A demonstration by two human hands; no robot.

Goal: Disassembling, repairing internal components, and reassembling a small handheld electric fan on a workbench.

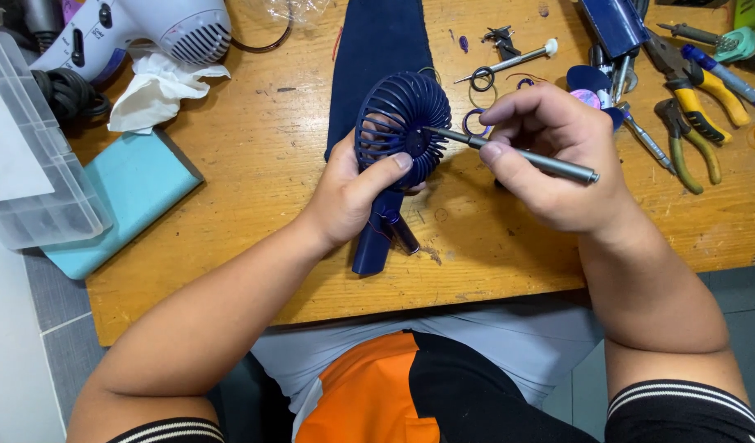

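My left hand grips a small dark blue handheld fan by the neck below its round slatted grille, thumb resting on the grille's rim. The fan's handle points down towards me over the wooden table. My right hand holds a thin grey screwdriver like a pen, its tip touching the centre of the grille. Both hands are over the middle of the table.
A dark blue cloth strip lies behind the fan. Pliers with yellow handles, small rings and screwdrivers lie at the right back. A white hair dryer, crumpled tissue, clear plastic box and teal block sit at the left.
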